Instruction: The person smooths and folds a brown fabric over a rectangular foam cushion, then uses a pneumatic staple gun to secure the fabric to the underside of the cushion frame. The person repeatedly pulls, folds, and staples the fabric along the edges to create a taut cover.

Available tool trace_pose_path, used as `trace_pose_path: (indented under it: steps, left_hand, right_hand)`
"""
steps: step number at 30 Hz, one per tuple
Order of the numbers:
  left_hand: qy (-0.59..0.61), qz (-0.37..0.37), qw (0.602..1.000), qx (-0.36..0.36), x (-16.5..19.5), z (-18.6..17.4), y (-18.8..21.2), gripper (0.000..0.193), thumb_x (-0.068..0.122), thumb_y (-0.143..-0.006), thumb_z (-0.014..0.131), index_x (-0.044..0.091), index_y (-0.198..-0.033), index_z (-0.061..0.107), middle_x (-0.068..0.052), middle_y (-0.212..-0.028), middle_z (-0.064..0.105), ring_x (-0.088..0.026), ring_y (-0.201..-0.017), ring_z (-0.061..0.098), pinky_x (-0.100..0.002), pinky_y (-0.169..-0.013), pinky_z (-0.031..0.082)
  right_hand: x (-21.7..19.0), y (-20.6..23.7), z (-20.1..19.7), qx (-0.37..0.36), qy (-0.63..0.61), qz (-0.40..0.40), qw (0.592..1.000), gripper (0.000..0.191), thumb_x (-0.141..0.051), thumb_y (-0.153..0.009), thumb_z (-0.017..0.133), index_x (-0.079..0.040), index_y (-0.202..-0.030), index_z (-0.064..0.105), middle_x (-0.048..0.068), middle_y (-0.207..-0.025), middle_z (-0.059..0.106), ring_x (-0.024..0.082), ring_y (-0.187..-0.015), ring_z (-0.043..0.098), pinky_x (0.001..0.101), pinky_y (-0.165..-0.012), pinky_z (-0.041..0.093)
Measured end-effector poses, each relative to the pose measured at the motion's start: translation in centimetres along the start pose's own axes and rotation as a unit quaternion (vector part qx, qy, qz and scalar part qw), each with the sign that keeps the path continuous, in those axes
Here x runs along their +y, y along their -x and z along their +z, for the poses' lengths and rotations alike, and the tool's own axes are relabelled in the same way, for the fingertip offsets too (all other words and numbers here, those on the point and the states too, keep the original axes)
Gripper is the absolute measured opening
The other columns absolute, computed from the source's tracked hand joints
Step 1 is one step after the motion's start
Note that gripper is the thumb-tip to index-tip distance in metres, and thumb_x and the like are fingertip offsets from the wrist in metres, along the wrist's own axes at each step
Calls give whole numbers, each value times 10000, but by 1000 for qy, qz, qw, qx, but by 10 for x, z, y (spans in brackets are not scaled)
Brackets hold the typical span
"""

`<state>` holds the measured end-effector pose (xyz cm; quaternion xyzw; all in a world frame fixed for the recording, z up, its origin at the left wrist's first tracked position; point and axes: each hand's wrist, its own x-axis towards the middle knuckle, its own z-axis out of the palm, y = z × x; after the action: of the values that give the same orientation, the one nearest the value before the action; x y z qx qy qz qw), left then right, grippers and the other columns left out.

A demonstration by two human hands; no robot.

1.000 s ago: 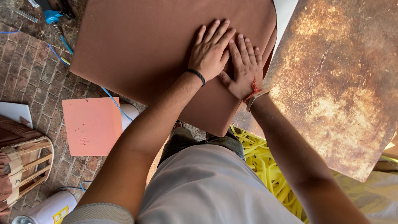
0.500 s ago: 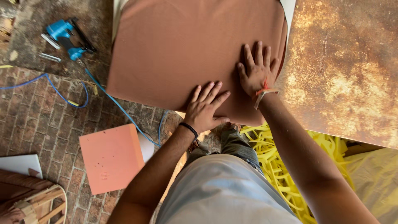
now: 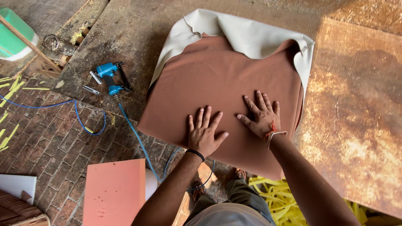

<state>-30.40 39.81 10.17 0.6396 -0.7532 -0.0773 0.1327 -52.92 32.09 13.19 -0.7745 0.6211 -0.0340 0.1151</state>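
Note:
A brown leather-like sheet (image 3: 217,79) lies spread over a square cushion form, with its pale underside (image 3: 247,33) folded back along the far edge. My left hand (image 3: 204,133) rests flat on the sheet near its front edge, fingers spread, a black band on the wrist. Just to the right of it, my right hand (image 3: 261,115) also presses flat on the brown sheet, fingers apart, with a red thread and a watch strap at the wrist. Neither hand holds anything.
A blue pneumatic staple gun (image 3: 111,77) with a blue hose (image 3: 134,134) lies left of the sheet. A salmon foam slab (image 3: 114,192) sits on the brick floor. A rusty metal plate (image 3: 356,109) is at right, yellow strips (image 3: 276,196) below, a glass jar (image 3: 56,44) far left.
The view has shifted so the sheet's far edge and pale underside now show. Both hands have slid down toward the near part of the sheet and lie side by side.

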Motion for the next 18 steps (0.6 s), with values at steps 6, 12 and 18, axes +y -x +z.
trace_pose_path:
  steps: [6, 12, 18]
  left_hand:
    - [7, -24, 999, 48, 13, 14, -28, 762, 615, -910, 592, 266, -1557, 392, -176, -1656, 265, -415, -1514, 232, -679, -1182, 130]
    - [-58, -164, 982, 76, 32, 26, -30, 664, 561, -924, 587, 296, -1515, 441, -105, -1639, 320, -362, -1507, 274, -679, -1183, 156]
    - [93, -440, 877, 166, 69, 40, -24, 962, 492, -769, 795, 182, -1546, 319, -265, -1652, 69, -534, -1513, 102, -625, -1120, 261]
  right_hand:
    - [65, -129, -23, -30, -15, -24, 999, 856, -773, -874, 454, -353, -1602, 291, 66, -1710, 130, 257, -1568, 105, 539, -1238, 27]
    - [127, -278, -17, -36, -28, -65, 997, 832, -746, -915, 466, -253, -1571, 328, 97, -1644, 230, 281, -1527, 178, 516, -1209, 95]
    - [145, -388, -15, -38, -132, -19, 990, 760, -678, -941, 500, -184, -1513, 427, 144, -1559, 375, 318, -1456, 314, 472, -1177, 203]
